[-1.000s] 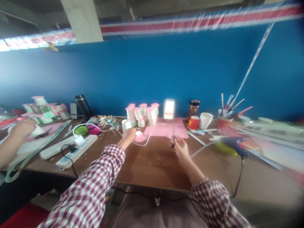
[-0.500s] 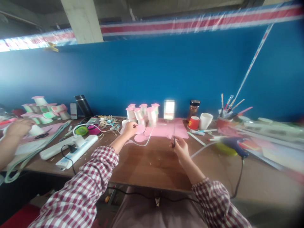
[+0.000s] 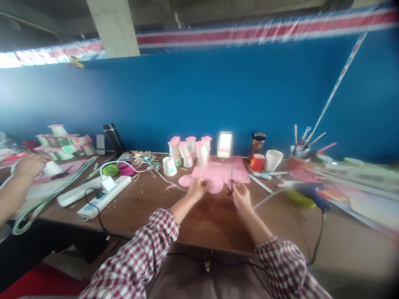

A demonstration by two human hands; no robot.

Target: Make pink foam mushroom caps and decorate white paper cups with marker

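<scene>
My left hand [image 3: 198,189] pinches the edge of a round pink paper disc [image 3: 215,185] above the brown table. Close on its right, my right hand [image 3: 241,195] has its fingers round the dark handles of a pair of scissors [image 3: 231,187], whose thin blades point away from me. Another pink disc [image 3: 185,180] lies on the table left of my left hand. Behind my hands lies a pink paper sheet [image 3: 238,168]. A white paper cup [image 3: 169,166] stands near a cluster of cups with pink tops [image 3: 202,151].
At left are power strips [image 3: 106,199] and a co-worker's hand [image 3: 33,166] beside more cups. A jar [image 3: 258,145], a red cup [image 3: 257,162] and a white cup [image 3: 273,160] stand at back right. A blurred glue gun [image 3: 311,195] lies at right, its cord hanging down.
My left hand has moved right and towards me with a pink disc, from beside the white cup to near the scissors. My right hand stays nearly in place. The view has shifted slightly.
</scene>
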